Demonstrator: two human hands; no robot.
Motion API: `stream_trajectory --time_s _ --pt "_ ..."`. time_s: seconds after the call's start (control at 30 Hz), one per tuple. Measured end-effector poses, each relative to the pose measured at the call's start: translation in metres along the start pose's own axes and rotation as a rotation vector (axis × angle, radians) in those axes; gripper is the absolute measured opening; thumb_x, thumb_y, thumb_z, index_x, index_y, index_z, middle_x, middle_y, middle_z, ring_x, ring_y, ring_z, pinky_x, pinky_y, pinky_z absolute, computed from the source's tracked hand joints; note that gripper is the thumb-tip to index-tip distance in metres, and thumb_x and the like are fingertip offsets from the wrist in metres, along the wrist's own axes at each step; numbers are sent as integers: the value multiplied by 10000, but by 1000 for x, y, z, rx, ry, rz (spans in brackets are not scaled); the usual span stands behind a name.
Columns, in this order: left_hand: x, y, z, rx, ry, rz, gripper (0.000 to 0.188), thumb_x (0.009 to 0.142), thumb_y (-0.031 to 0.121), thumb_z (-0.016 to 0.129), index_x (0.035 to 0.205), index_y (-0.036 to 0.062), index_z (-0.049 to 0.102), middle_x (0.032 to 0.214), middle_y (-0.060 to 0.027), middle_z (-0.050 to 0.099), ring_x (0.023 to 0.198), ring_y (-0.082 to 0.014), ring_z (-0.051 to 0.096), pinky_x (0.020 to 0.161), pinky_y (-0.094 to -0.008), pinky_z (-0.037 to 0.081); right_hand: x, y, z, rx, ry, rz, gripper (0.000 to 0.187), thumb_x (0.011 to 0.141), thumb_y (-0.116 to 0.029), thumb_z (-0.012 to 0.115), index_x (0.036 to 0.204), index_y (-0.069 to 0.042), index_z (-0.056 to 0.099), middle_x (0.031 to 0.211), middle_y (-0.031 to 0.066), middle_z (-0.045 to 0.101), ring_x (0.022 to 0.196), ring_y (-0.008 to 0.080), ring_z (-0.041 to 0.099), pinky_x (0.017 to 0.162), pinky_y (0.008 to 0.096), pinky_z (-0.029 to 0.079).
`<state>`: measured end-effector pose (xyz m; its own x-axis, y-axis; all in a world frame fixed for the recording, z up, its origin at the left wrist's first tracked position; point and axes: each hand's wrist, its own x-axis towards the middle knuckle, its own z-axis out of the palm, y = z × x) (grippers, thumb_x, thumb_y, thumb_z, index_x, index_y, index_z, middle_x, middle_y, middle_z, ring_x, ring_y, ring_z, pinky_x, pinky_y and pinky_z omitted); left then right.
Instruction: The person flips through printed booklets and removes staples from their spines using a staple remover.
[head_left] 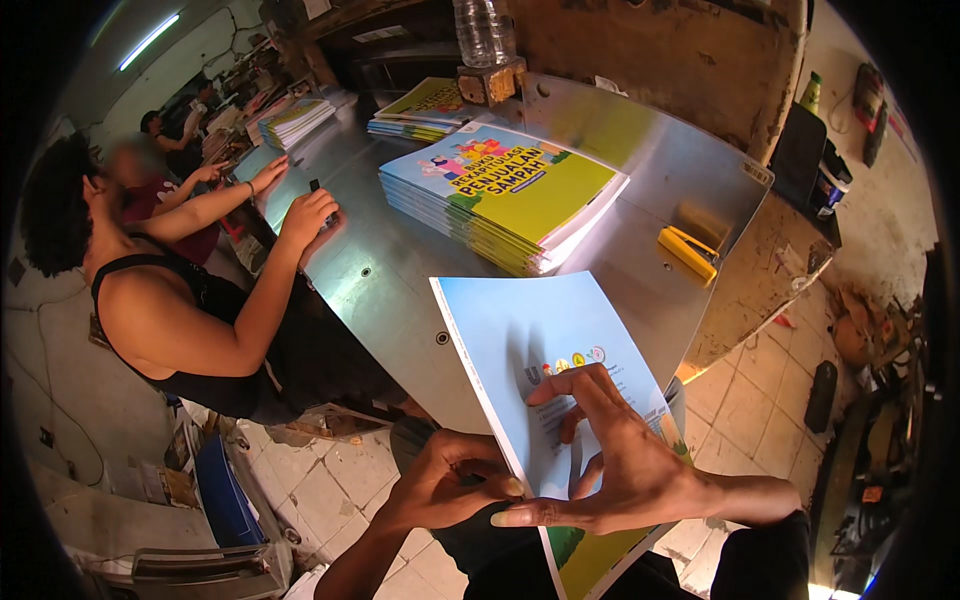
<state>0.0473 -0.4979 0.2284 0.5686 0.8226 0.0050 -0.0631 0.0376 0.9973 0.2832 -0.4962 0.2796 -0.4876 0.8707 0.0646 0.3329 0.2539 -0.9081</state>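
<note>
A booklet [500, 310] with a light blue and green cover is tilted upright in front of me, its lower end near my lap. My left hand [450, 480] is closed on its spine edge, thumb and fingers pinching it. Over the cover arches my right hand [630, 460], with its fingers bent and apart. Its thumb rests by the spine, close to my left thumb. Whether the right fingertips press on the cover is hard to tell. Beyond the booklet, a stack of matching booklets [500, 190] lies on the metal table [390, 310].
Further stacks [425, 105] [297, 122] lie farther back. A yellow stapler-like tool [687, 255] sits near the table's right edge. A clear bottle [485, 35] stands on a wooden block [492, 82]. At the left, a person [190, 310] in black reaches over the table; others are behind.
</note>
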Motion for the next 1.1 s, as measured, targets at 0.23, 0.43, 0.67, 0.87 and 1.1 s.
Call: stream_trajectory --time_s 0.23,0.43,0.67,0.87,1.1 --pt "-1 -15 4 -61 33 36 115 908 7 702 998 -64 687 920 -101 726 872 -145 711 843 -302 583 -1 4 5 -7 36 -11 946 670 -389 942 1346 26 427 1270 172 414 1034 290 568 593 326 682" --pt "-3 -24 2 -151 -16 52 151 948 45 677 1067 -47 665 944 -84 714 899 -137 692 847 -296 563 -3 0 6 6 55 -13 908 701 -286 924 1370 22 392 1302 170 391 1038 282 557 594 311 679" --pt "-16 -25 -9 -122 -61 -139 326 993 73 629 1299 -27 579 1118 -70 670 995 -115 631 838 -268 515 -21 -16 -22 -135 -63 -80 644 820 -84 711 1353 56 378 1075 273 604 631 363 681 612 446 583" --pt "-57 -14 -42 25 589 27 483 872 331 639 1152 -62 655 917 -59 685 832 -116 619 704 -261 477 -50 -53 -90 96 349 83 413 813 15 577 1211 118 540 758 199 725 633 188 715 589 270 557" --pt "-85 -9 -84 2 829 -204 271 940 249 624 952 -20 654 799 -53 673 669 -89 599 592 -222 442 -87 23 -138 110 336 417 381 843 0 718 1179 108 575 778 173 747 626 132 694 561 242 534"
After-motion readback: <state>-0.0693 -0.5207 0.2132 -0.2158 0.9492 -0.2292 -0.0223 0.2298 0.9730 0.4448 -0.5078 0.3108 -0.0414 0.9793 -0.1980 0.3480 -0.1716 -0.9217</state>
